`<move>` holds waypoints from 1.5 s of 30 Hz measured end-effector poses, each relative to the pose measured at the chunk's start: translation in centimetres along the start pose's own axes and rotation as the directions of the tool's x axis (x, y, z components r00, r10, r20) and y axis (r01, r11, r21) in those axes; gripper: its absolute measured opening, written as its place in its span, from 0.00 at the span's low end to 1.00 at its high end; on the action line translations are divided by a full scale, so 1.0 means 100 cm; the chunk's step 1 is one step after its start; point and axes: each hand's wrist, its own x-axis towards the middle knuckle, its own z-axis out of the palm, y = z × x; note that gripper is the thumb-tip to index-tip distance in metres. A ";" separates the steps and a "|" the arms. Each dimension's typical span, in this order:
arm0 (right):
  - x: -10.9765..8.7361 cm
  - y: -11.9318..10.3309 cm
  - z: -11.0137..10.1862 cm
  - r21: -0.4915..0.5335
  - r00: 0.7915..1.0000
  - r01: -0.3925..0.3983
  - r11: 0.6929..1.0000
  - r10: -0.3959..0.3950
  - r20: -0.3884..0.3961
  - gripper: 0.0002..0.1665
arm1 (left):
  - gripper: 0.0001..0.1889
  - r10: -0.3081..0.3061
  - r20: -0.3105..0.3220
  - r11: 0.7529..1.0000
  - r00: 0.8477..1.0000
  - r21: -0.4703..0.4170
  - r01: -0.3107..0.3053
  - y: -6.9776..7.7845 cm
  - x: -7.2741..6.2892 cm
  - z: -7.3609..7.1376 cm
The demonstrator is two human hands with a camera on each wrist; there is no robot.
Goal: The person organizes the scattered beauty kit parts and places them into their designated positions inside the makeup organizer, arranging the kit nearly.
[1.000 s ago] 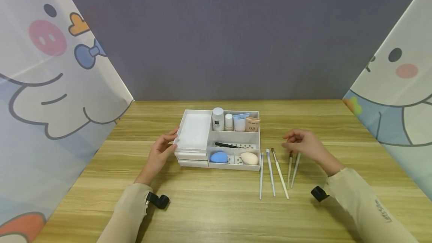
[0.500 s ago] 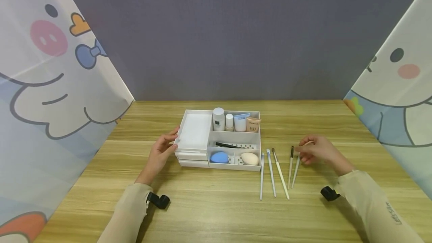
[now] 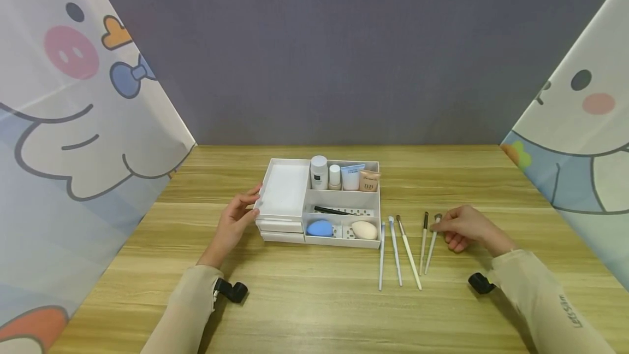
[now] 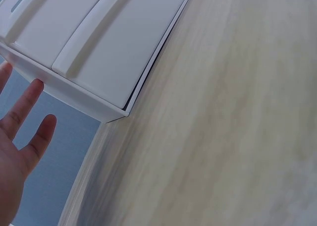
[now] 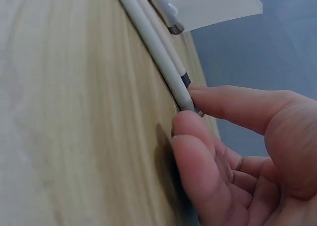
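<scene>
A white makeup organizer (image 3: 284, 187) stands on the table, and my left hand (image 3: 237, 217) rests its fingertips against the organizer's left side. In the left wrist view the fingers are spread beside the drawer unit (image 4: 119, 42). My right hand (image 3: 469, 228) pinches the rightmost makeup brush (image 3: 431, 250) near its bristle end between thumb and index finger, the handle lying on the table. Right beside it is a brush with a dark ferrule (image 3: 423, 245). Farther left lie a cream-handled brush (image 3: 410, 258) and two pale slim brushes, one close to the organizer's corner (image 3: 381, 261).
Bottles (image 3: 319, 173) and tubes (image 3: 368, 181) stand in the organizer's back compartment. A black pencil-like stick (image 3: 331, 211) lies in the middle one. Blue (image 3: 320, 228) and cream (image 3: 364, 230) makeup sponges sit in front. A grey panel (image 3: 314, 70) rises behind the wooden table (image 3: 314, 299).
My right hand has moved right and toward me, from above the two rightmost brushes to the outermost one, which it now pinches. The left hand stays at the organizer.
</scene>
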 end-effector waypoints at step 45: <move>0.000 -0.012 -0.003 -0.088 0.993 0.109 0.990 -0.113 -0.043 0.17 | 0.13 0.000 0.000 1.000 1.000 0.028 0.000 0.000 0.000 0.000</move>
